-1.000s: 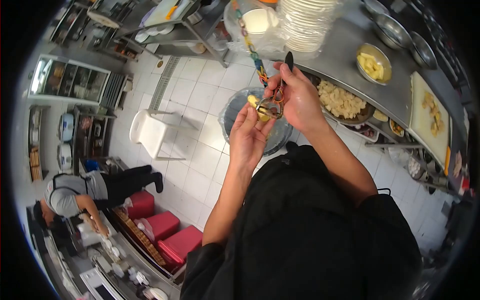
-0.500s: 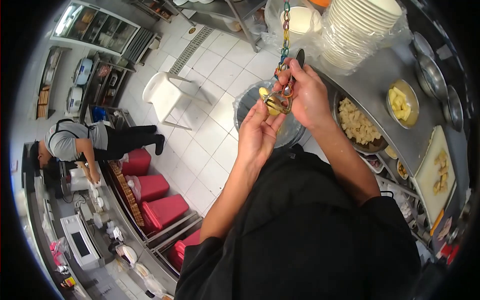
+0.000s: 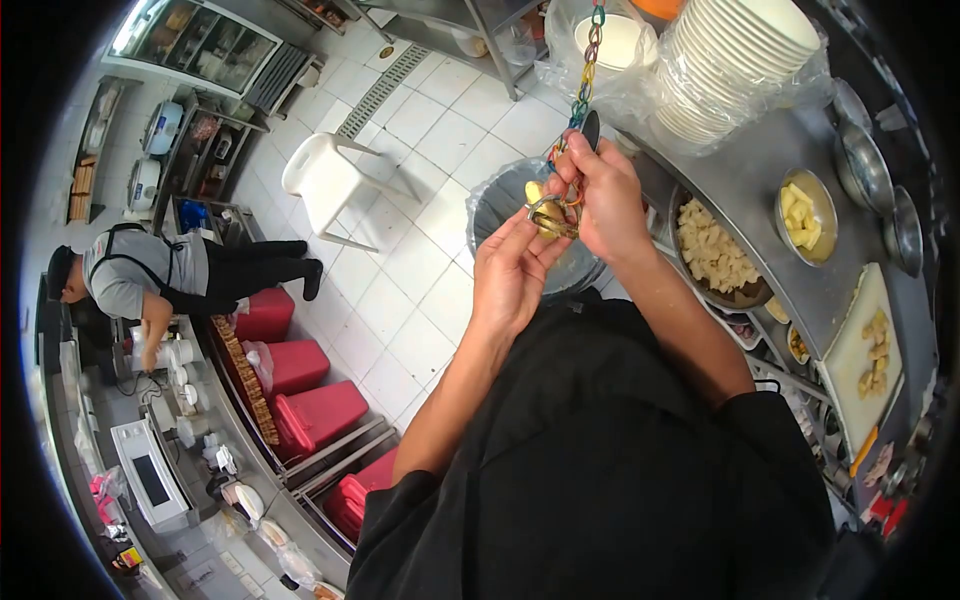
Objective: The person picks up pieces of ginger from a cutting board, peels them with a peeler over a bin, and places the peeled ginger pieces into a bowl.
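Observation:
Near the middle of the head view, my left hand (image 3: 510, 275) pinches a small yellow piece of food (image 3: 546, 208), partly peeled by its look. My right hand (image 3: 608, 195) is closed on a metal peeler (image 3: 570, 212) whose head lies against that piece. A dark round end (image 3: 592, 128) sticks out above my right hand. A chain of coloured links (image 3: 590, 62) hangs down to the peeler. Below both hands stands a bin lined with a grey bag (image 3: 492, 205). The exact peeler edge is too small to make out.
On the right counter are stacked white bowls (image 3: 735, 60), a metal bowl of yellow pieces (image 3: 803, 216) and a cutting board (image 3: 858, 345). Pale chunks (image 3: 712, 245) fill a pan below. A white stool (image 3: 325, 185) stands left; a co-worker (image 3: 150, 275) is beyond, near red bins (image 3: 318, 415).
My right hand has shifted and turned slightly over the yellow piece, still gripping the peeler. The view has swung, moving the room around. The co-worker's arm has moved.

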Tool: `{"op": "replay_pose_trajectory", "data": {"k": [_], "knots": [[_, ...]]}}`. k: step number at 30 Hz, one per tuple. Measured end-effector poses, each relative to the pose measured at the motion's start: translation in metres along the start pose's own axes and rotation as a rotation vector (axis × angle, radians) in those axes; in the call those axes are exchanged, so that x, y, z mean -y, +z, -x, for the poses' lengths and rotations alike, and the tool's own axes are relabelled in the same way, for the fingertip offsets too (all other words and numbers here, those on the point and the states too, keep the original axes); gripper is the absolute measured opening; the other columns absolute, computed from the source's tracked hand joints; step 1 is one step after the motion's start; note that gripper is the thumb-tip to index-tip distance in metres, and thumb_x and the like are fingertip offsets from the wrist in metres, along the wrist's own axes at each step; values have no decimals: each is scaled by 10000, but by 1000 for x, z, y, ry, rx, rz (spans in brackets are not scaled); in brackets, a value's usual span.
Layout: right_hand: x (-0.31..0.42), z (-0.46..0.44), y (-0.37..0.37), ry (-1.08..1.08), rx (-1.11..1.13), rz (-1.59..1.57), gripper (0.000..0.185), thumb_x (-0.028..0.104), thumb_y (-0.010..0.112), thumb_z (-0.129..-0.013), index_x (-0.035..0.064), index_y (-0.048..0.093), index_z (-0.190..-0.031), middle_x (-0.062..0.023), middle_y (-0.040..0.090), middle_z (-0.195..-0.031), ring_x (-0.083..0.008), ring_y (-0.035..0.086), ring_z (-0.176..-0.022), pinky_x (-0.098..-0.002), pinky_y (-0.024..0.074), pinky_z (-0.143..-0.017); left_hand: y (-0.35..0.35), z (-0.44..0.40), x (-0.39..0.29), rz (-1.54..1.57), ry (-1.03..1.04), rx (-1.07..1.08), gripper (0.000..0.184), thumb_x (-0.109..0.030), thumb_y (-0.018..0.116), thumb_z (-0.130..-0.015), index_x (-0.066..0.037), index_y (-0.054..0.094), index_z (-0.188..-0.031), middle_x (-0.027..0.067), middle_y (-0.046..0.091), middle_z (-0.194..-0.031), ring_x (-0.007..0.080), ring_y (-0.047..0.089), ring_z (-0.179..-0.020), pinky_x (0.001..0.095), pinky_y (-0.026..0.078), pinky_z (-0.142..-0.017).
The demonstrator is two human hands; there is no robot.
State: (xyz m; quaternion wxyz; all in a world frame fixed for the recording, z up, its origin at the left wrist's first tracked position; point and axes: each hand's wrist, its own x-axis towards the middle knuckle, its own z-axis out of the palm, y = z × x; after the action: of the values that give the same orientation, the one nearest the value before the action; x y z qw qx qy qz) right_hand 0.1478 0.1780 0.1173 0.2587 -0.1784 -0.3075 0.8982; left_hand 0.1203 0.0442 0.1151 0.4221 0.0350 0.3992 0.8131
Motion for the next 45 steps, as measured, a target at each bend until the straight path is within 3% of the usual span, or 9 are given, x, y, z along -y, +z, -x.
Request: {"op": "replay_pose_trajectory", "data": {"k": [11,14,16,20,23,26,31,43,45], "knots": [[-43,-30,3,11,-33,124,155,144,502,-942,31,462,-843,-58,499,-709,-148,490,-585,-293,443,-569,-30,17,13,-62,38,-83,375,-99,455,-925,139,455,-1214,192,618,-1043,238,636,-889,341,514,-817],[-70,-74,-18,-113,-106,295,151,130,489,-938,17,460,-842,-59,525,-693,-152,513,-547,-288,448,-549,-30,24,18,-54,24,-81,384,-97,452,-927,143,442,-1226,203,614,-1046,250,636,-891,340,519,-811],[-74,-90,-19,-143,-155,647,183,153,506,-924,-14,456,-870,-50,529,-614,-137,540,-521,-289,447,-505,-31,25,13,-46,40,-82,389,-95,451,-927,143,434,-1234,209,610,-1053,255,637,-895,340,521,-814],[-65,-85,-10,-210,9,672,157,158,487,-944,14,462,-886,-43,536,-647,-127,538,-535,-265,438,-502,-36,29,10,-9,105,-163,383,-67,441,-927,140,417,-1248,210,595,-1088,275,633,-953,362,520,-868],[-48,-71,-5,-238,134,625,155,180,497,-947,28,475,-924,-41,539,-663,-126,548,-549,-253,439,-514,-36,28,3,-32,119,-154,372,-52,435,-928,133,409,-1249,206,580,-1116,287,622,-1002,375,510,-907],[-20,-38,7,-65,120,327,162,204,513,-951,43,489,-957,-47,537,-697,-137,553,-604,-257,453,-572,-33,22,2,67,115,-150,379,-69,452,-932,111,404,-1261,189,572,-1142,293,596,-1054,389,482,-945],[-5,-4,6,35,148,-65,179,220,500,-960,46,503,-1004,-63,522,-741,-172,525,-686,-312,457,-694,-18,14,5,231,25,-136,408,-127,511,-931,20,419,-1300,108,561,-1201,227,537,-1126,392,376,-1033],[15,2,-8,-55,132,-89,212,242,501,-960,44,494,-1034,-57,511,-718,-181,517,-668,-312,443,-670,11,-1,17,204,-9,-46,404,-167,519,-937,6,441,-1294,92,559,-1207,190,514,-1140,353,360,-1035],[17,3,-5,-40,83,-98,172,210,486,-966,43,475,-928,-62,514,-689,-174,523,-623,-313,450,-635,12,-2,18,199,-7,-44,405,-165,515,-938,12,438,-1294,97,557,-1212,193,513,-1145,354,361,-1036]]}}
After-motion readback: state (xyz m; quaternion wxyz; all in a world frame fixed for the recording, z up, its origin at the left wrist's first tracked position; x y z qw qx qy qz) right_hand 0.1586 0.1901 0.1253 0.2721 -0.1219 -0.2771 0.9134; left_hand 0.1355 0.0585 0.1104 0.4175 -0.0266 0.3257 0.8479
